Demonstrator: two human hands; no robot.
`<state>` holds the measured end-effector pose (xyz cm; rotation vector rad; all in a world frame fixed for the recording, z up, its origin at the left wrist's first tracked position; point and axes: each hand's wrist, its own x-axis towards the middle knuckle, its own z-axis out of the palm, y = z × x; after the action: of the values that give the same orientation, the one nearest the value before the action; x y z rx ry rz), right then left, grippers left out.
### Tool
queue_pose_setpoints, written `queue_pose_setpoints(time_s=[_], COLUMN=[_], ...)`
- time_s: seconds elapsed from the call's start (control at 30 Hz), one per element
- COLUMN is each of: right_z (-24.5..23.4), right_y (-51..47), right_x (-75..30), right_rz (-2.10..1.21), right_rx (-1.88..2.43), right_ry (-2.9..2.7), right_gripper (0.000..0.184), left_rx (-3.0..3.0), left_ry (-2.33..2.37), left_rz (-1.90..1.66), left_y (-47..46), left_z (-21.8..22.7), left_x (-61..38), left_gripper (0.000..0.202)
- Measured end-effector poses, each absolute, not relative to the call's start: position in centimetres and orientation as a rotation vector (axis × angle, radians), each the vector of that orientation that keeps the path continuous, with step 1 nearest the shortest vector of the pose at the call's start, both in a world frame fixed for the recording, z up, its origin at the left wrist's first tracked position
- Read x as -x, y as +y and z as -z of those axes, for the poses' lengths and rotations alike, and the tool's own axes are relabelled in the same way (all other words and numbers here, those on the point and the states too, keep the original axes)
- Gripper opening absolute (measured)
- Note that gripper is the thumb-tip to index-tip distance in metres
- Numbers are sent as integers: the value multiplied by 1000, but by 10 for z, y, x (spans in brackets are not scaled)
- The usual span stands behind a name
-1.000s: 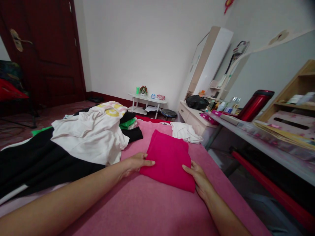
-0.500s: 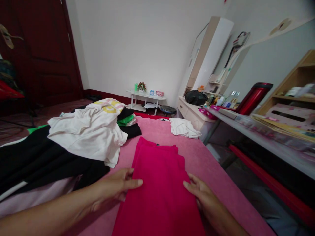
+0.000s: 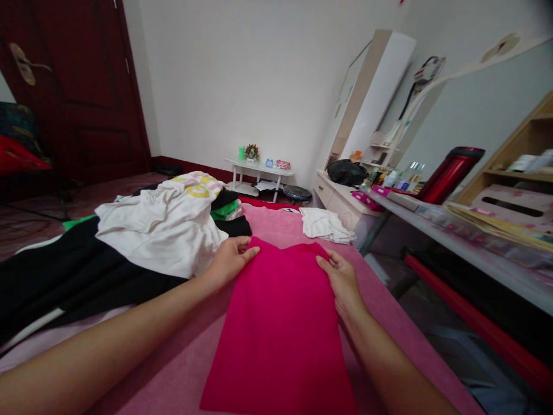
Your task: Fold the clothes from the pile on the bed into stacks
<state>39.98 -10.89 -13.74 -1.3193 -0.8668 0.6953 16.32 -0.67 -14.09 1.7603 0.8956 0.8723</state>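
A bright magenta garment (image 3: 280,323) lies spread lengthwise on the pink bed cover (image 3: 375,300), reaching toward me. My left hand (image 3: 228,260) pinches its far left corner, thumb on top of the cloth. My right hand (image 3: 341,275) grips the far right corner the same way. Both arms stretch forward along the garment's sides.
A heap of white, black and green clothes (image 3: 159,225) lies on the left of the bed. A folded white cloth (image 3: 324,225) sits at the far right of the bed. A cluttered desk (image 3: 466,230) with a red flask (image 3: 449,176) runs along the right. A dark red door (image 3: 78,86) stands at the far left.
The folded magenta bundle has been opened out toward me into a long flat piece. Both hands slid from its near sides to its far corners.
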Motion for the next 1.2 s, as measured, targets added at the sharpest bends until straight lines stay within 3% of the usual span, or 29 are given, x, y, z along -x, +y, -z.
queue_pose_setpoints(time_s=[0.13,0.3,0.57,0.73,0.83,1.03,1.1,1.2], right_z=[166,180,169,135,89,-1,3,57], right_y=[-83,-67,-75,-86,-77,-66,-78,-108], right_x=[-420,-429,-420,-414,-418,-436,-442,-451], right_rz=[-371,-124,-1046,-1088,-905,38,251,319], right_rx=[1727,2036,1591,1470,1345,942,1006,1253], right_ry=[-1170,-1273,-895,-756,-702,-959,-1023,-1190], right_gripper=[31,59,21,20,26,28,28,24], left_rx=[-2094,-2142,-1793,-1573,-1495,-1697,-1923,-2289], left_ry=[1329,1386,1301,1185,1046,436,343,383], left_rz=[-711,-727,-733,-794,-963,-1586,-1655,-1448], left_y=[24,34,28,24,31,33,23,2], left_z=[156,167,163,146,103,-11,-16,28], left_x=[-161,-167,-184,-188,-197,-219,-215,-198], left_gripper=[9,27,31,50,57,68,58,36])
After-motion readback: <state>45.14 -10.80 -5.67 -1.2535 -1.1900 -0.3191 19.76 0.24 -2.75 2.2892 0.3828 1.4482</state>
